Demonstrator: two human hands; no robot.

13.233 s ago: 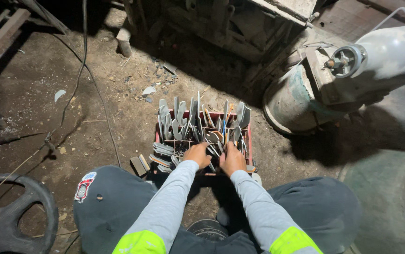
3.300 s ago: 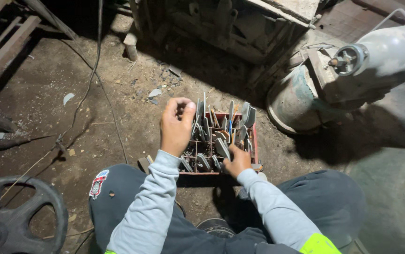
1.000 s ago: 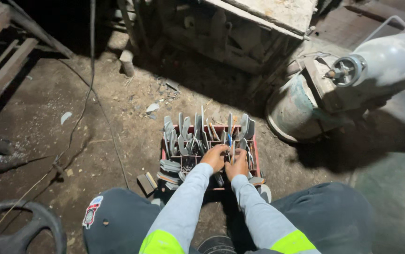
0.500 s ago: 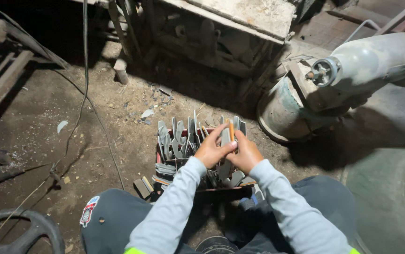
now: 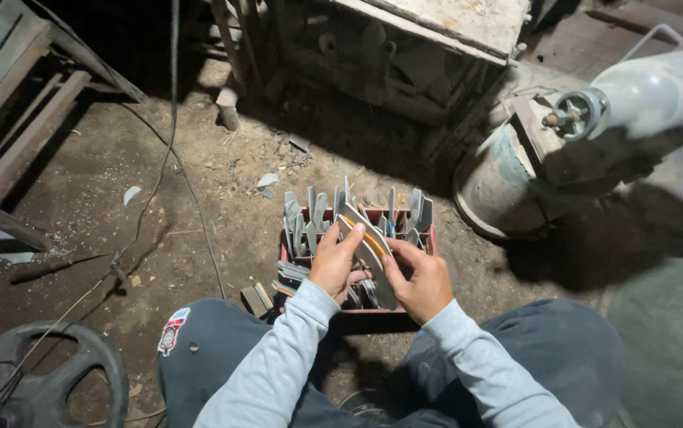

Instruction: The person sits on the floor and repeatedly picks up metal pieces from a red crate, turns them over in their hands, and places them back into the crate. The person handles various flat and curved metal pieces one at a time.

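Observation:
A red crate point(image 5: 434, 238) stands on the dirt floor between my knees, packed with several grey curved metal blades point(image 5: 303, 215) standing on end. Both my hands are raised just above the crate and grip one grey blade with an orange streak point(image 5: 367, 244). My left hand point(image 5: 335, 264) clasps its left side, fingers curled over the upper edge. My right hand point(image 5: 419, 280) pinches its right lower edge. The bottom of the blade is hidden behind my hands.
A large grey gas cylinder with a valve wheel point(image 5: 575, 115) lies at the right. An old machine point(image 5: 405, 47) stands behind the crate. A steering wheel point(image 5: 36, 388) lies at lower left; cables point(image 5: 171, 150) and wooden beams point(image 5: 17, 150) cross the left floor.
Over the last second both hands lifted from inside the crate and brought one orange-streaked blade up. It is now held slightly higher and more upright than half a second ago.

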